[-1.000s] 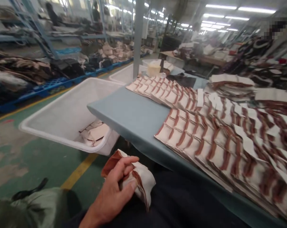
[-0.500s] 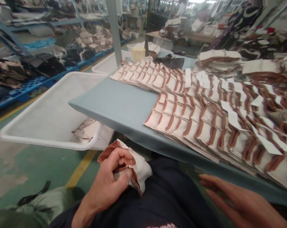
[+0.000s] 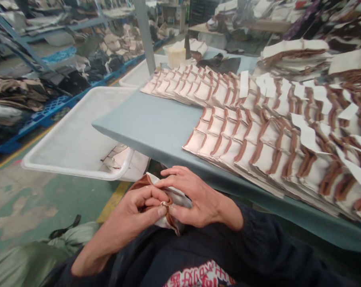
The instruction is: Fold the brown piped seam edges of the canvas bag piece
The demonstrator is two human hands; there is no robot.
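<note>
A sewn fabric piece [image 3: 165,223], white outside with reddish-brown edging and lining, is bunched up just above my lap. My left hand [image 3: 138,207] pinches its brown edge between thumb and curled fingers. From the other side my right hand [image 3: 195,199] grips the same piece, thumb near the left thumb and fingers laid over the white cloth. The fingers cover much of the piece. Beyond my hands, rows of similar white-and-brown sewn pieces [image 3: 243,139] lie overlapped on the blue-grey table [image 3: 156,123], with paper strips [image 3: 307,133] on some of them.
Left of the table stands a white plastic bin [image 3: 63,131] with a few pieces inside. A grey post [image 3: 144,36] rises by the table's far end. Stacked pieces [image 3: 294,56] lie at the back right, and blue pallets [image 3: 53,107] loaded with cloth line the left.
My right hand has come in from the lower right and taken hold of the fabric piece. My left hand keeps its pinch on it. The view has shifted slightly.
</note>
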